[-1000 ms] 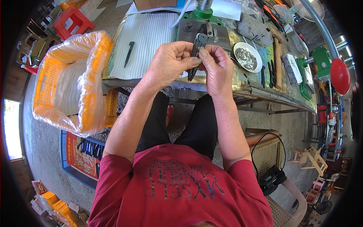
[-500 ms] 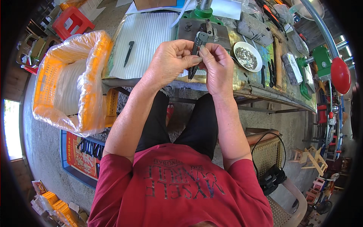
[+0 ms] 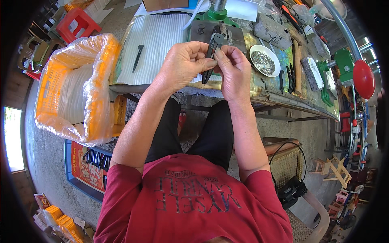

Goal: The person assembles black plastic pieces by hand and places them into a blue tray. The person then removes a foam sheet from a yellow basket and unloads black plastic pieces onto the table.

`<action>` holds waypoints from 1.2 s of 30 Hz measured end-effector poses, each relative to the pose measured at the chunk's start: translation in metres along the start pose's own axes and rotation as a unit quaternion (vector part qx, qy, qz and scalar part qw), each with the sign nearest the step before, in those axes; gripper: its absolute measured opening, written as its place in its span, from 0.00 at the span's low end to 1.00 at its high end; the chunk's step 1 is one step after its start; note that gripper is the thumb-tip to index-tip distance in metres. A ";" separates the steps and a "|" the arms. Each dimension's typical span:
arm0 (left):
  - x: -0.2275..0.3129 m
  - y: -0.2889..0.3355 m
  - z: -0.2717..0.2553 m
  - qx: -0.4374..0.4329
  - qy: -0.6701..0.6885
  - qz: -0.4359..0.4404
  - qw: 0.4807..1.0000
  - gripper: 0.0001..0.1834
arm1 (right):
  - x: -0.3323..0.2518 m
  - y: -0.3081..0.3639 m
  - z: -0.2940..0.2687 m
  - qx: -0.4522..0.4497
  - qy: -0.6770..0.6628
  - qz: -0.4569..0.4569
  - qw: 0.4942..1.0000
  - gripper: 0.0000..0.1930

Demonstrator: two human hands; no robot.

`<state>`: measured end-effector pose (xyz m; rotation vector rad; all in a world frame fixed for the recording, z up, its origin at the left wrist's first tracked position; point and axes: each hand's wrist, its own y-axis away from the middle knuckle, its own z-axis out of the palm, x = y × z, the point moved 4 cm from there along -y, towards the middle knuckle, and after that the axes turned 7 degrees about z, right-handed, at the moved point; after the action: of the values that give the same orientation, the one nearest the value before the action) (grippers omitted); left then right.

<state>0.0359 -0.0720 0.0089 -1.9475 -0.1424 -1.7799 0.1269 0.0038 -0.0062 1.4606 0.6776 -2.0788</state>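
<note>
My left hand (image 3: 182,65) and my right hand (image 3: 236,73) meet above the front edge of the workbench, both closed on a slim black hinged tool (image 3: 216,39) that resembles a drawing compass. Its rounded joint points away from me, and its narrow end comes toward me below my fingers. My thumbs and fingertips pinch its middle from both sides, hiding part of it. A similar slim black piece (image 3: 138,58) lies on a white ribbed foam sheet (image 3: 158,34) to the left. Right of my hands, a white bowl (image 3: 277,68) holds many small metal parts.
Behind my hands stands a green press base (image 3: 216,15) with a dark metal plate. A second green press (image 3: 345,65) with a red knob is at the right. Black tools (image 3: 290,77) and a wooden-handled hammer (image 3: 298,67) lie nearby. A plastic-lined orange crate (image 3: 99,87) stands left.
</note>
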 end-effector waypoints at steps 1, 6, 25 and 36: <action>0.000 0.000 0.000 0.000 0.005 0.001 1.000 0.16 | 0.000 0.000 0.000 0.002 -0.002 0.004 1.000 0.05; 0.001 0.000 0.000 -0.004 -0.009 -0.005 1.000 0.15 | 0.000 -0.001 -0.001 0.002 -0.006 0.001 1.000 0.05; -0.041 -0.004 -0.080 0.076 -0.458 -0.046 0.885 0.13 | 0.028 0.023 -0.018 -0.003 -0.073 0.056 0.996 0.07; -0.048 0.005 -0.085 0.140 -0.148 -0.032 0.978 0.15 | 0.037 0.029 -0.010 -0.028 -0.066 0.088 0.994 0.07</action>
<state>-0.0457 -0.0998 -0.0367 -2.0032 -0.5328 -1.4066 0.1414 -0.0158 -0.0477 1.2901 0.5320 -1.9837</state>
